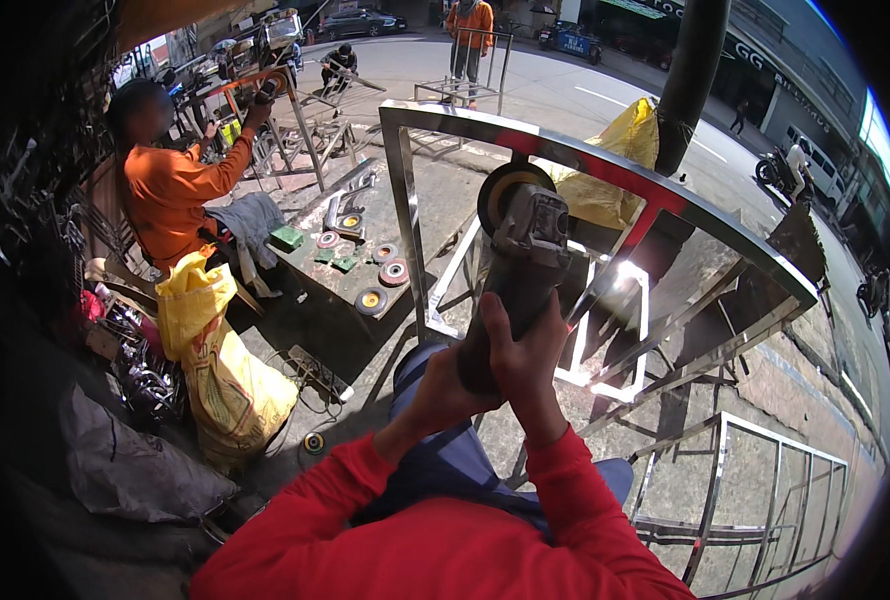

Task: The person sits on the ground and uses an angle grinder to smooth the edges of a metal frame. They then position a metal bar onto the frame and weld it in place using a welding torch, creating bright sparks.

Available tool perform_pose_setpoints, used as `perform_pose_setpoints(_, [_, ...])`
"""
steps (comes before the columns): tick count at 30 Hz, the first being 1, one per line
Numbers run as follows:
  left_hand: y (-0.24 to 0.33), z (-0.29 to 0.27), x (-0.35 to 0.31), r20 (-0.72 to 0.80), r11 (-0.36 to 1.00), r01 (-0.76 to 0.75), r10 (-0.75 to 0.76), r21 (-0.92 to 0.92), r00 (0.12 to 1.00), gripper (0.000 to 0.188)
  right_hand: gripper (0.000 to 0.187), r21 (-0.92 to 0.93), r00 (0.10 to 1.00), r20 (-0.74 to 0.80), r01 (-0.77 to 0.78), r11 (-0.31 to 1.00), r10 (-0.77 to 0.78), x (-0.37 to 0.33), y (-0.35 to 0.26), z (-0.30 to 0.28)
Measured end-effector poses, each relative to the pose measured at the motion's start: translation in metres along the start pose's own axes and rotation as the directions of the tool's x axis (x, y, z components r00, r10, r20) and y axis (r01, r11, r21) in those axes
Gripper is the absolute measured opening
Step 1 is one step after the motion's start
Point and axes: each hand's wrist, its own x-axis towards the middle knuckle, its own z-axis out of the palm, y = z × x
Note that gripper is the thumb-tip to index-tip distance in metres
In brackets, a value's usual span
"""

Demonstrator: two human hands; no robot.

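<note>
Both of my hands grip a dark angle grinder [513,285] with a metal gear head. My left hand [453,395] is wrapped round its rear end. Higher on the body, my right hand [527,358] is closed with the thumb pointing up along it. A round disc [489,208] at the far end of the grinder is up against or just in front of a shiny metal frame [577,152]; whether they touch I cannot tell. The frame stands tilted before me, its bars reflecting red, with bright glare near the lower middle.
A low table [310,270] at left holds several grinding discs [393,271] and green pads [287,237]. Beyond the yellow sack [230,370], a person in orange [165,195] holds another grinder. A power strip with cords [323,372] lies on the ground. Another metal frame [715,490] is at lower right.
</note>
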Motion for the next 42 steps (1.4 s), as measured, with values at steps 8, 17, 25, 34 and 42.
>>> perform_pose_setpoints(8, [0.006,-0.003,-0.003,0.018,0.999,0.031,-0.031,0.024,0.999,0.048,0.051,0.028,1.0,0.024,0.001,1.0,-0.002,0.001,-0.006,-0.001])
perform_pose_setpoints(17, [-0.007,0.0,-0.021,0.08,0.987,0.151,-0.147,-0.05,0.986,0.051,0.059,-0.054,0.996,0.09,-0.011,0.998,0.016,-0.019,-0.007,-0.004])
perform_pose_setpoints(25, [-0.012,0.004,-0.013,0.025,0.992,0.035,-0.032,-0.123,0.999,0.053,0.058,-0.142,0.997,0.075,0.02,0.99,-0.009,-0.01,-0.011,-0.003])
perform_pose_setpoints(34, [-0.013,0.001,0.005,0.13,0.966,0.102,-0.072,-0.236,0.989,0.055,0.055,-0.175,0.998,0.059,0.029,0.984,-0.019,0.005,-0.016,0.001])
perform_pose_setpoints(42, [-0.024,0.011,-0.026,0.041,0.949,0.191,-0.186,-0.251,0.982,0.036,0.057,-0.238,0.989,0.129,-0.036,0.971,0.068,-0.022,0.007,0.007])
